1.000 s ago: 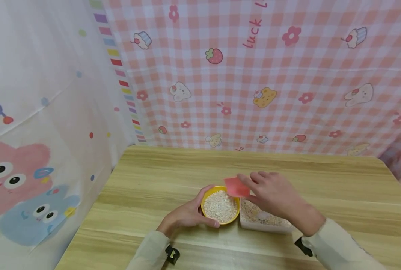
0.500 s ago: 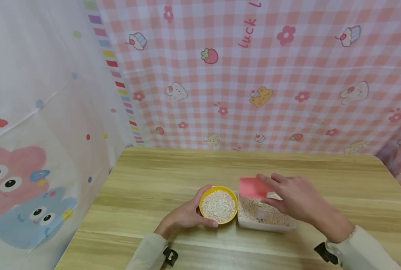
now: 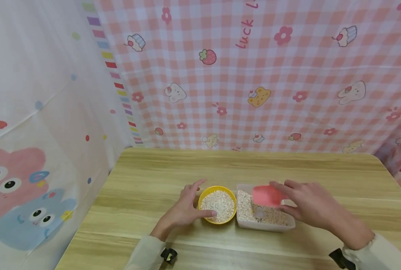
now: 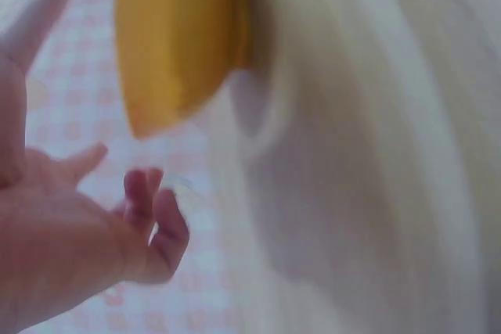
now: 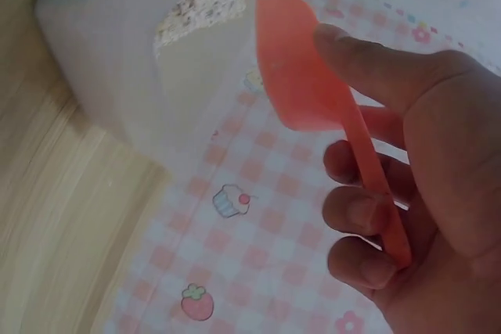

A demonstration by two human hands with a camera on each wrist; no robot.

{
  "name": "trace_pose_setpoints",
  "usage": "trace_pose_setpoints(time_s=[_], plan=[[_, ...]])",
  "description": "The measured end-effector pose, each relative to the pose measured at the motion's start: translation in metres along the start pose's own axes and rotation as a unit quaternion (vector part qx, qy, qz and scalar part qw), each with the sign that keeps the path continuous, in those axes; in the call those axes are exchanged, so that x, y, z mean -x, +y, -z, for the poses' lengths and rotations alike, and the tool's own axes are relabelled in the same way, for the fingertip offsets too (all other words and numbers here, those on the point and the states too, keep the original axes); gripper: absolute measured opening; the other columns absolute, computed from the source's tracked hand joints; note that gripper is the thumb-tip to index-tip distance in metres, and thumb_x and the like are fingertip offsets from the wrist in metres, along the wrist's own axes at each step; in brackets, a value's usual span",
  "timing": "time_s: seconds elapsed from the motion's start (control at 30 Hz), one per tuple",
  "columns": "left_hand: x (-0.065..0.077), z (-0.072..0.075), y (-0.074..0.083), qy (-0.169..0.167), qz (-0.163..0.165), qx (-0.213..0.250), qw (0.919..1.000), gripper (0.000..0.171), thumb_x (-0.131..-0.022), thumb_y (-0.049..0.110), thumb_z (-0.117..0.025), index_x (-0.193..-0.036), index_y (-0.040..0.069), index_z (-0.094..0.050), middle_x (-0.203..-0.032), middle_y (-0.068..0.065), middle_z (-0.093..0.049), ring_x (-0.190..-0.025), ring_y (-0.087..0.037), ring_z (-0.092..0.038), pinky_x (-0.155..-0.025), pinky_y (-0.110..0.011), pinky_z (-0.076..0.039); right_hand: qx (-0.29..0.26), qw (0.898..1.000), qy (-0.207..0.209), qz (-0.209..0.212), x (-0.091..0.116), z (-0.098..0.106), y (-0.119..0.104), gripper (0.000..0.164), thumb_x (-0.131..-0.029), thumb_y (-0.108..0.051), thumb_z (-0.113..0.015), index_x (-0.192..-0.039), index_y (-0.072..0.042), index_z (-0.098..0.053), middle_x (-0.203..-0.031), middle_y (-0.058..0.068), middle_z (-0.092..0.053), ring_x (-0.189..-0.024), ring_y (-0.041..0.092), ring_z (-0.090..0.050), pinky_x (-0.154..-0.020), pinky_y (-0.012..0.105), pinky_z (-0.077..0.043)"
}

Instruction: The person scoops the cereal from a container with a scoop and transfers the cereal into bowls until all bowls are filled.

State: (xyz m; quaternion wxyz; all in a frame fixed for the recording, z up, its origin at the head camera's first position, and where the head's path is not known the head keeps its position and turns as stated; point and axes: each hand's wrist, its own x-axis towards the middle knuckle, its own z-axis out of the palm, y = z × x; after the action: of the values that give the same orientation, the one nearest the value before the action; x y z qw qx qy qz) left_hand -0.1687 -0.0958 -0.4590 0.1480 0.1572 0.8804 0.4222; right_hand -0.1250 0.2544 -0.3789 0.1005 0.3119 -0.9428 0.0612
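Note:
A yellow bowl (image 3: 217, 187) filled with pale flakes (image 3: 219, 205), which look like oats, stands on the table. My left hand (image 3: 183, 210) is at its left side, fingers spread; in the left wrist view the hand and the bowl (image 4: 176, 37) are apart. To the right of the bowl is a whitish plastic box (image 3: 266, 226) of similar flakes. My right hand (image 3: 312, 204) holds a pink scoop (image 3: 267, 196) over this box. The right wrist view shows the fingers curled round its handle (image 5: 376, 181), the thumb against its blade, which looks bare.
Under everything lies a wood-grain table (image 3: 173, 168). A pink checked cloth (image 3: 193, 75) hangs behind its far edge, and a white cloth with cartoon figures (image 3: 62, 123) hangs on the left.
My right hand has carried the scoop rightward from the bowl's rim to above the box. My left hand held the bowl before and has now let go, its fingers spreading.

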Motion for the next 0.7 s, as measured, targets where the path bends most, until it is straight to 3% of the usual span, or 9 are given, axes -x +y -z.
trace_pose_setpoints(time_s=[0.13,0.23,0.3,0.47,0.7], plan=[[0.003,-0.002,0.016,0.048,-0.02,-0.005,0.9986,0.089,-0.079,0.047,-0.081,-0.153,0.027,-0.034,-0.14,-0.017,-0.041,-0.128,-0.032,-0.036,-0.099,-0.06,-0.04,-0.008,0.998,-0.051,-0.021,0.003,-0.001,0.003,0.058,-0.078,-0.035,-0.083,-0.13,-0.013,-0.064,-0.092,0.0,-0.066,-0.053,0.002,-0.043,-0.05,0.027,-0.04],[0.004,-0.008,0.028,0.064,-0.039,0.003,0.9972,0.082,-0.081,0.041,-0.081,-0.149,0.024,-0.04,-0.133,-0.015,-0.046,-0.123,-0.03,-0.038,-0.097,-0.054,-0.042,-0.017,0.995,-0.091,-0.036,0.004,-0.004,0.004,0.058,-0.078,-0.034,-0.083,-0.129,-0.012,-0.065,-0.103,0.008,-0.07,-0.057,0.005,-0.052,-0.054,0.033,-0.047],[0.005,-0.014,0.034,0.063,-0.05,0.01,0.9967,0.078,-0.081,0.038,-0.081,-0.148,0.021,-0.043,-0.129,-0.014,-0.049,-0.12,-0.029,-0.04,-0.095,-0.051,-0.043,-0.026,0.991,-0.12,-0.047,0.004,-0.007,0.005,0.059,-0.078,-0.034,-0.083,-0.129,-0.011,-0.065,-0.11,0.014,-0.07,-0.065,0.012,-0.062,-0.059,0.04,-0.052],[0.004,-0.028,0.049,0.043,-0.074,-0.01,0.9962,0.072,-0.082,0.035,-0.081,-0.144,0.018,-0.048,-0.118,-0.008,-0.052,-0.11,-0.023,-0.049,-0.09,-0.04,-0.045,-0.042,0.982,-0.171,-0.072,0.003,-0.012,0.006,0.06,-0.077,-0.032,-0.084,-0.129,-0.011,-0.064,-0.114,0.014,-0.07,-0.081,0.025,-0.069,-0.065,0.046,-0.053],[-0.003,-0.04,0.064,0.023,-0.088,-0.076,0.9929,0.077,-0.083,0.037,-0.08,-0.146,0.011,-0.045,-0.101,0.0,-0.056,-0.096,-0.015,-0.052,-0.097,-0.032,-0.044,-0.059,0.972,-0.208,-0.092,-0.004,-0.014,0.006,0.052,-0.077,-0.029,-0.084,-0.122,-0.011,-0.067,-0.099,0.002,-0.069,-0.075,0.013,-0.059,-0.061,0.036,-0.05]])
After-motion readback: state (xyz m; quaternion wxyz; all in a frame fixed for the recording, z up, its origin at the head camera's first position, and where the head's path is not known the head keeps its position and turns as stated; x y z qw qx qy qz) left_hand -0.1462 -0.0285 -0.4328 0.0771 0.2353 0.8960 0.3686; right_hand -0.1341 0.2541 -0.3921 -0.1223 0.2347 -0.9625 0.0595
